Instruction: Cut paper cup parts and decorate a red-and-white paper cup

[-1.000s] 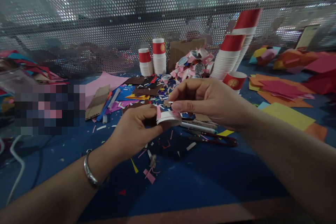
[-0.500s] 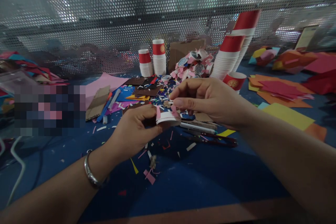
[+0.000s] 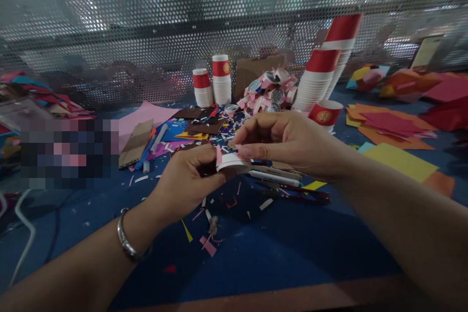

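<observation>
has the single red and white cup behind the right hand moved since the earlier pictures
No. The single cup stands at the same spot in front of the leaning cup stack, with no visible shift either way.

L fingers (image 3: pixel 212 185) grip white pc (image 3: pixel 231 163) w/ pink tabs (image 3: pixel 219 154); R fingers (image 3: pixel 258 150) at one tab; cup stacks (image 3: pixel 221 88) behind

hands (image 3: pixel 186 180): 2 | held white disc (image 3: pixel 233 162): 1 | cup stacks (image 3: pixel 222 88): 4 | lone cup (image 3: pixel 325 117): 1 | bracelet (image 3: pixel 124 238): 1
</observation>
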`<state>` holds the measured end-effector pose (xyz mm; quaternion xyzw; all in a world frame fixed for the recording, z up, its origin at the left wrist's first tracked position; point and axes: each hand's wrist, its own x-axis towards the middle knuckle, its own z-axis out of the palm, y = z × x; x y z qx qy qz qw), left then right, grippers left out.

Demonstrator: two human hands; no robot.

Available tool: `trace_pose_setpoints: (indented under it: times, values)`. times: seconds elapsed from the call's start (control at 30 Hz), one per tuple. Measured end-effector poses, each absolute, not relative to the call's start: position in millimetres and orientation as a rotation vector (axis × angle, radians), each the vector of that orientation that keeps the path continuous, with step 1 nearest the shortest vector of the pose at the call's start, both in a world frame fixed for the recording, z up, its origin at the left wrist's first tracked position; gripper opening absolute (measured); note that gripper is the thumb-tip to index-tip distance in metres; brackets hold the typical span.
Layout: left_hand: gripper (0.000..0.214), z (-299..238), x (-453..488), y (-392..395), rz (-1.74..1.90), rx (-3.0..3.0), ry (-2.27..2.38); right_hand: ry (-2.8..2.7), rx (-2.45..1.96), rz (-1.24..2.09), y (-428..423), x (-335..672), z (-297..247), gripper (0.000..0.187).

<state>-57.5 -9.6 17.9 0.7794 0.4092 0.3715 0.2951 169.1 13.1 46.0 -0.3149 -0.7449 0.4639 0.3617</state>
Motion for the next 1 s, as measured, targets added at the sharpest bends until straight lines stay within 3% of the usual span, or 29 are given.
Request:
trace_pose_setpoints:
  times: [0.23,0.6,0.77,0.9,1.0]
  values:
    - [0.016,19.2,-55.1,-9.2,1.018,1.86,1.037,-1.866,-0.81,1.185,13.8,168.4,44.5,0.026]
    - [0.018,15.5,-55.8,-5.5,1.141,1.532,0.96,-1.937,-0.818,1.192,17.7,171.0,41.0,0.041]
    - [0.029,12.6,-56.8,-5.9,1.146,1.457,0.924,-2.06,-0.848,1.057,18.4,169.8,40.1,0.033]
    - [0.056,15.8,-55.8,-6.7,1.209,1.422,1.005,-2.126,-0.855,0.93,18.6,169.4,39.5,0.03]
    - [0.065,19.5,-55.6,-6.4,1.245,1.505,0.999,-2.206,-0.848,0.841,17.9,169.0,39.9,0.024]
